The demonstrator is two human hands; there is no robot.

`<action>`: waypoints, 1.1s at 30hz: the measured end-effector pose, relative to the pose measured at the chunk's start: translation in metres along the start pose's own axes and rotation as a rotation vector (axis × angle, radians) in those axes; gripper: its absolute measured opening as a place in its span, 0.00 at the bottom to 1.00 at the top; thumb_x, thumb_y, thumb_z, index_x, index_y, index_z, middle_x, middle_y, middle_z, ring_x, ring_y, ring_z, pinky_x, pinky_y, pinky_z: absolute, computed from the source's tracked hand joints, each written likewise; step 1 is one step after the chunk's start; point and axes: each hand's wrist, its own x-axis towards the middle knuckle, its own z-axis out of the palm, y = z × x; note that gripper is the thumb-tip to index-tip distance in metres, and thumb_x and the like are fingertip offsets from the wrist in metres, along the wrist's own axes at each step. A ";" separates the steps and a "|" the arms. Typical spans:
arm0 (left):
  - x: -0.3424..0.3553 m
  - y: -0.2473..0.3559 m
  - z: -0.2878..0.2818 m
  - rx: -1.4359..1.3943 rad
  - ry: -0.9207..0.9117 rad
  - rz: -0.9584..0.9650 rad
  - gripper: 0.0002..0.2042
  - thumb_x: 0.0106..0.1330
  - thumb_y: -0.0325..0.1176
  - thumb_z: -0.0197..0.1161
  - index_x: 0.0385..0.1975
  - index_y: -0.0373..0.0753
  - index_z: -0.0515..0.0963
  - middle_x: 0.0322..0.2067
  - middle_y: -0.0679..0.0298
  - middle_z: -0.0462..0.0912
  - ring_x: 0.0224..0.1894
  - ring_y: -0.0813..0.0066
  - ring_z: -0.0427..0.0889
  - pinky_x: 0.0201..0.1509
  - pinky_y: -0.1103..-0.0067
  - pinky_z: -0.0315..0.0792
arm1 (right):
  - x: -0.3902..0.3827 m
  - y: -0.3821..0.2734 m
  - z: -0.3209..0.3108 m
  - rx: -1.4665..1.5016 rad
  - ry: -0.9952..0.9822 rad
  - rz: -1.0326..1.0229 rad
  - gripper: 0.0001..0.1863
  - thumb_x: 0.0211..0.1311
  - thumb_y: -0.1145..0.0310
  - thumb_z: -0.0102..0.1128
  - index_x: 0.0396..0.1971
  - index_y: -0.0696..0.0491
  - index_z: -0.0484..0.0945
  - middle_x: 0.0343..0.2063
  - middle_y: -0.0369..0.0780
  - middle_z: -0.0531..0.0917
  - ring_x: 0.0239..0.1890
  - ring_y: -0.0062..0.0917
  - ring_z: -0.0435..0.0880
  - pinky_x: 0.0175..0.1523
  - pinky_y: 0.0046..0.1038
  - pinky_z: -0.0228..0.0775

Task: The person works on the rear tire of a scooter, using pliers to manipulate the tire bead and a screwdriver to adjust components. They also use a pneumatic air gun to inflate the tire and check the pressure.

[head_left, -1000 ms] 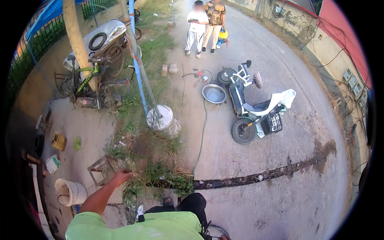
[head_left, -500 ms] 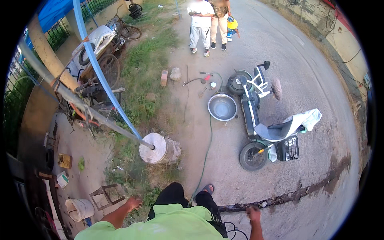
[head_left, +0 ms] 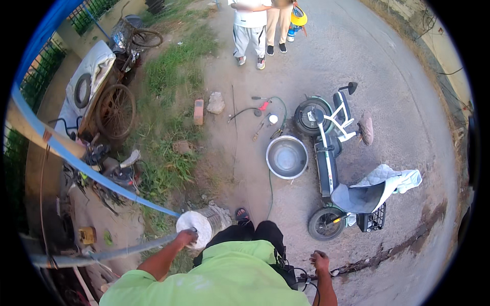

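My left hand (head_left: 185, 236) rests on the top edge of a white concrete cylinder (head_left: 200, 225) that stands by my feet, next to a grey pole (head_left: 102, 252) and a blue pole (head_left: 87, 168) that rise from it. My right hand (head_left: 320, 260) hangs at my side with its fingers curled and nothing in it. A black cable (head_left: 301, 279) dangles at my waist near it. I wear a green shirt and sandals.
An electric scooter (head_left: 337, 163) lies on its side on the dirt road, a metal basin (head_left: 287, 156) and hand tools (head_left: 260, 115) beside it. Two people (head_left: 258, 28) stand beyond. A cart with wheels (head_left: 107, 102) and clutter sit on the grass at left.
I have walked forward to the concrete cylinder. My left hand came up from my side and landed on its top. My right hand stays low at my side.
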 end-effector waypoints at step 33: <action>0.833 0.658 -0.075 0.919 -0.003 0.148 0.16 0.59 0.45 0.67 0.38 0.38 0.84 0.34 0.53 0.87 0.39 0.56 0.87 0.44 0.64 0.78 | 0.463 -0.451 0.442 0.444 -0.285 -0.130 0.14 0.67 0.76 0.60 0.51 0.62 0.78 0.37 0.43 0.87 0.39 0.25 0.86 0.49 0.25 0.79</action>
